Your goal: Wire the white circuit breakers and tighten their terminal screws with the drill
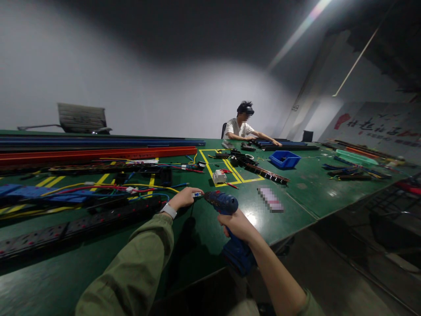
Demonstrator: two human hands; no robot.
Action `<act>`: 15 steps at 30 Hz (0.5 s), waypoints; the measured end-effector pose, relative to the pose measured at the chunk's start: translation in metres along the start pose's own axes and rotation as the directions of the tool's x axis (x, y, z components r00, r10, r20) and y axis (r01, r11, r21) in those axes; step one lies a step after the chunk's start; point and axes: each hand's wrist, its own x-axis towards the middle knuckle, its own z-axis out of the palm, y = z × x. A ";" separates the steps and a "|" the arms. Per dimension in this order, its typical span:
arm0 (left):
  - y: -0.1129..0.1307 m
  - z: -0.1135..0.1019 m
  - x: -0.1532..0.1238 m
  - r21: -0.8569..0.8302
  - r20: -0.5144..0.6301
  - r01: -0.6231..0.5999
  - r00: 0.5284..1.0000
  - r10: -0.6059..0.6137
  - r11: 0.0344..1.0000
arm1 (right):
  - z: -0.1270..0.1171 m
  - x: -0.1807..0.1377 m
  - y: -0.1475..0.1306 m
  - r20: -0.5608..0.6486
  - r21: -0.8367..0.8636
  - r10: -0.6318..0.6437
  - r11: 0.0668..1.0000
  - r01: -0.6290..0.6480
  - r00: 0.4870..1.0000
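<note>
My right hand [237, 226] is closed round the grip of a blue cordless drill [226, 208]. The drill's nose points left at a small white-and-blue part [196, 194]. My left hand [184, 197] pinches that part just above the green table [204, 245]. A white watch sits on my left wrist. A long black strip [82, 224] with wires lies along the table to the left of my left hand.
Long red [98, 154] and blue rails, loose coloured wires and a white breaker [219, 176] lie further back. A blue bin [284, 159] stands to the right. A person in a white shirt [241, 128] works at the far end. The table's edge drops off on the right.
</note>
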 end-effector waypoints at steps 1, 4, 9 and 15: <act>0.000 0.000 0.000 -0.001 -0.001 -0.001 1.000 0.001 1.000 | 0.000 0.000 0.000 0.002 0.003 -0.003 1.000 0.003 1.000; 0.001 0.000 -0.001 -0.014 0.002 0.011 1.000 -0.011 1.000 | 0.000 0.001 0.001 -0.003 0.014 -0.005 1.000 0.005 1.000; -0.001 0.000 0.001 -0.008 0.004 0.003 1.000 -0.003 1.000 | -0.001 0.001 0.001 0.010 -0.010 -0.007 1.000 0.007 1.000; -0.001 0.001 0.000 -0.002 -0.007 -0.008 1.000 0.008 1.000 | 0.000 0.000 0.001 -0.001 -0.028 -0.005 1.000 0.005 1.000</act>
